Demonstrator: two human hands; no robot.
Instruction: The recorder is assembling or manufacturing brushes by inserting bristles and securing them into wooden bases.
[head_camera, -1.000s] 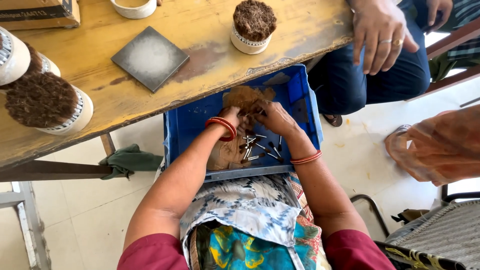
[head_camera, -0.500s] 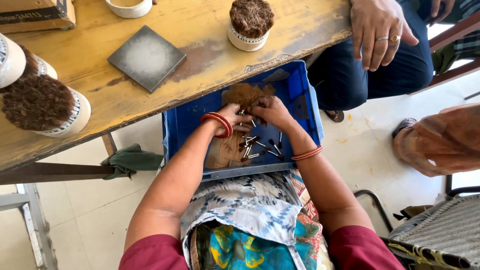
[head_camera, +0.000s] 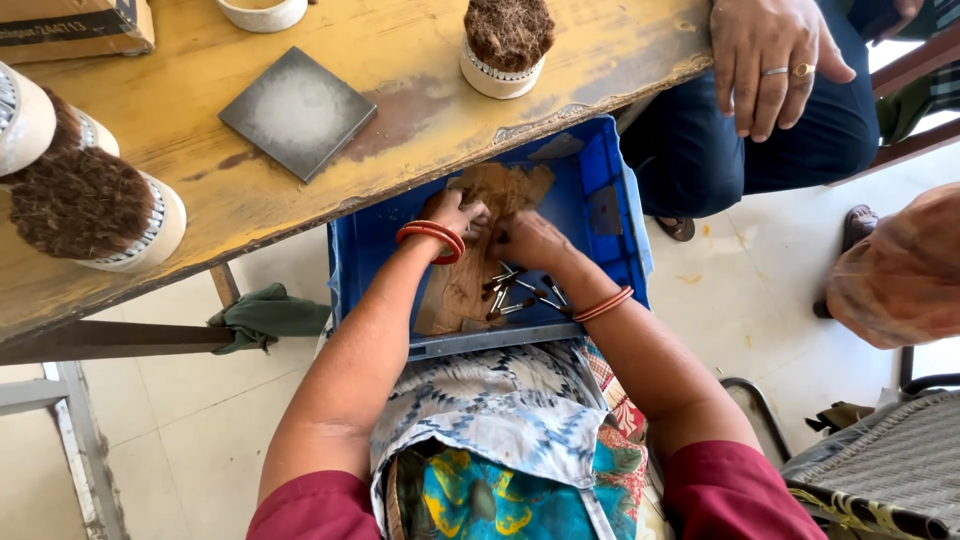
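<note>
Hands are both working down inside the blue plastic crate (head_camera: 610, 190) that's sitting on the person's lap, tucked half under the near edge of the worn yellow wooden bench (head_camera: 420, 130). Left hand (head_camera: 455, 212), the one with the red bangles, is pressing into a clump of brown coir-like fibre (head_camera: 505, 188) near the crate's far wall, fingers curled together on it as far as I can make out. Right hand (head_camera: 530, 240) is sitting just beside it, fingers bunched and seemingly pinching at the same fibre, though what exactly is between them is hidden, so can't really tell.

Just below the hands, a scatter of small metal pins or nail-like bits (head_camera: 515, 290) is lying on a brown sheet in the crate's bottom.

Going by that, I'd say they're mid-way through picking out and bunching a tuft of fibre. Next move probably needs a clean pinch of even length, without dragging the loose stuff along.

Up on the bench, a white pot stuffed with brown fibre (head_camera: 505, 45) is standing near the far edge, a dark square tile (head_camera: 297, 110) is lying mid-bench, and two round bristle brushes (head_camera: 90, 205) are resting at the left end. Another person's hand with rings (head_camera: 770, 55) is resting at the right corner.
</note>
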